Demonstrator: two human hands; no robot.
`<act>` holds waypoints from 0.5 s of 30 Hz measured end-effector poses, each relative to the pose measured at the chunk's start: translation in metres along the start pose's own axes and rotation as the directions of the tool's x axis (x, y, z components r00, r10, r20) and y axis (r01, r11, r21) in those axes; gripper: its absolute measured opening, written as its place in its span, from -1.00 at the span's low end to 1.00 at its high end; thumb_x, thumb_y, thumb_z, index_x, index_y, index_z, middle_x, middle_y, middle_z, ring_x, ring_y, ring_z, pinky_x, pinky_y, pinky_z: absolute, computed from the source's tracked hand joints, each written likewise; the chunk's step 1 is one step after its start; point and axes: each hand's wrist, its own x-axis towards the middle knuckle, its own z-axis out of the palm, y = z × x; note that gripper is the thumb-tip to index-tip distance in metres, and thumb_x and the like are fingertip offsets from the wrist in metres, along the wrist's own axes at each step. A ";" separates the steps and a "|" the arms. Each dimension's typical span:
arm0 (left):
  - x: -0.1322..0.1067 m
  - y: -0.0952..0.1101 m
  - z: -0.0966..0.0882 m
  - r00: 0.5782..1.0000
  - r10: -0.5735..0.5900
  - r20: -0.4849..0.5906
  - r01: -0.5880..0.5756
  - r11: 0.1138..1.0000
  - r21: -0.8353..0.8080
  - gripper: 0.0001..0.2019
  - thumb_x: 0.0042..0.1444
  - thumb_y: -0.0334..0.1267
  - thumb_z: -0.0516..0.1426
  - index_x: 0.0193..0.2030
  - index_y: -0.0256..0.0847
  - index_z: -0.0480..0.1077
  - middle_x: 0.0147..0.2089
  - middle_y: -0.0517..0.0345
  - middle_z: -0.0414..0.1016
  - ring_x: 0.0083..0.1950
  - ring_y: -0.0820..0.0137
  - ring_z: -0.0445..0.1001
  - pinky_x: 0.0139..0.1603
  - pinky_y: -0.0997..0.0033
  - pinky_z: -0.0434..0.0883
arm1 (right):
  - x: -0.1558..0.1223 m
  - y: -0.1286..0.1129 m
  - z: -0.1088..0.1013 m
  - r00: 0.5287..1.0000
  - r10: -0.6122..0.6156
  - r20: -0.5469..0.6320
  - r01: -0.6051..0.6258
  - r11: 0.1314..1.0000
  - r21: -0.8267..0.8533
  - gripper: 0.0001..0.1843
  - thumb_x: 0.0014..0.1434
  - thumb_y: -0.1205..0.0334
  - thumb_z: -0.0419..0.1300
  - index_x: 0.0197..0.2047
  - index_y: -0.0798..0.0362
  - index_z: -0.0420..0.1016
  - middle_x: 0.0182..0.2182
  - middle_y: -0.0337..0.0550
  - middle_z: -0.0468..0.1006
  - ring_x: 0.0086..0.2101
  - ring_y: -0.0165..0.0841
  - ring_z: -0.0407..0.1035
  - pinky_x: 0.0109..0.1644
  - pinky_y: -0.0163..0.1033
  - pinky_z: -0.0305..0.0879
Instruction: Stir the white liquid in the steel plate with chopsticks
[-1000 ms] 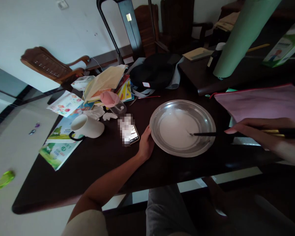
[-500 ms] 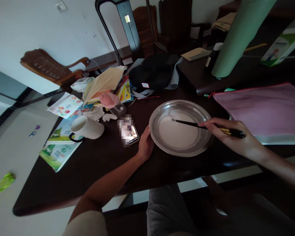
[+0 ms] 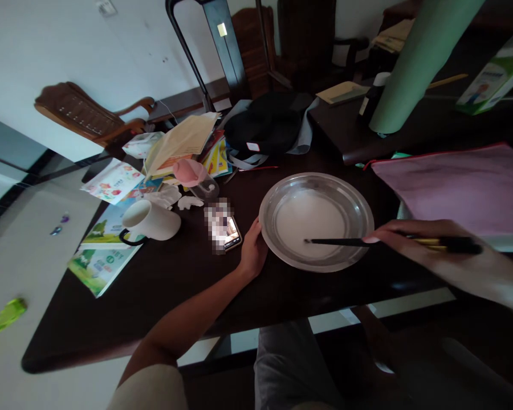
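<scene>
A round stainless steel basin (image 3: 359,199) stands on the dark table, a pale, milky layer showing in its bottom. My left hand (image 3: 254,250) is closed on its left rim, thumb up along the side and fingers partly hidden beneath. In my right hand (image 3: 431,250) are black chopsticks (image 3: 337,242) with gold bands, pinched near the basin's right rim. Their tips reach over the pale layer; whether they touch it I cannot tell. My right hand is slightly blurred.
Left of the basin lie a lit phone (image 3: 233,230), a white mug (image 3: 158,221), a pink-lidded cup (image 3: 192,173) and booklets (image 3: 102,267). Behind is a black bag (image 3: 269,122). A pink zip pouch (image 3: 453,188) and a green cylinder (image 3: 423,68) are at the right.
My right hand has moved right and toward me with the chopsticks, whose tips shifted from the basin's far side to its near part. My left hand stays on the rim.
</scene>
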 end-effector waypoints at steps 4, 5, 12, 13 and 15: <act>0.001 -0.001 -0.001 1.000 -0.005 -0.008 0.005 1.000 0.002 -0.70 0.18 -0.03 0.34 -0.04 -0.13 0.64 0.10 0.04 0.74 0.43 -0.02 0.51 0.49 -0.03 0.37 | 0.012 -0.002 0.031 0.991 -0.109 0.074 0.098 0.985 0.140 -0.69 0.33 -0.15 0.31 -0.18 -0.17 0.80 -0.20 -0.19 0.84 -0.18 -0.15 0.75 -0.05 -0.08 0.67; 0.001 -0.001 -0.001 1.000 -0.007 -0.007 0.007 1.000 0.002 -0.70 0.18 -0.03 0.34 -0.03 -0.13 0.64 0.10 0.04 0.74 0.43 -0.02 0.50 0.49 -0.03 0.37 | 0.016 -0.001 0.035 0.989 -0.133 0.064 0.124 0.984 0.126 -0.70 0.34 -0.12 0.29 -0.16 -0.17 0.79 -0.19 -0.20 0.84 -0.18 -0.16 0.74 -0.06 -0.09 0.66; 0.000 -0.001 -0.001 1.000 0.000 0.015 0.001 1.000 -0.011 -0.70 0.16 -0.03 0.37 -0.04 -0.12 0.66 0.05 0.07 0.75 0.33 0.01 0.57 0.46 0.01 0.39 | 0.024 -0.004 0.008 0.994 -0.052 -0.101 0.049 0.998 -0.034 -0.68 0.26 -0.12 0.31 -0.21 -0.08 0.76 -0.35 -0.19 0.75 -0.33 -0.25 0.60 -0.23 -0.20 0.47; 0.000 -0.001 -0.001 1.000 0.001 0.013 -0.001 1.000 -0.011 -0.69 0.15 -0.03 0.38 -0.04 -0.12 0.66 0.05 0.07 0.75 0.32 0.01 0.58 0.46 0.01 0.39 | 0.022 -0.005 0.000 0.993 -0.010 -0.121 0.004 0.999 -0.047 -0.68 0.24 -0.13 0.32 -0.24 -0.08 0.75 -0.38 -0.20 0.72 -0.36 -0.26 0.57 -0.28 -0.21 0.45; 0.000 -0.001 -0.002 1.000 0.008 0.008 -0.008 1.000 -0.009 -0.68 0.15 -0.02 0.38 -0.04 -0.13 0.66 0.04 0.07 0.75 0.30 0.01 0.59 0.45 0.02 0.40 | 0.016 -0.006 -0.014 0.988 0.062 -0.138 -0.072 0.995 -0.070 -0.66 0.22 -0.17 0.32 -0.30 -0.11 0.75 -0.42 -0.20 0.70 -0.45 -0.28 0.50 -0.42 -0.21 0.37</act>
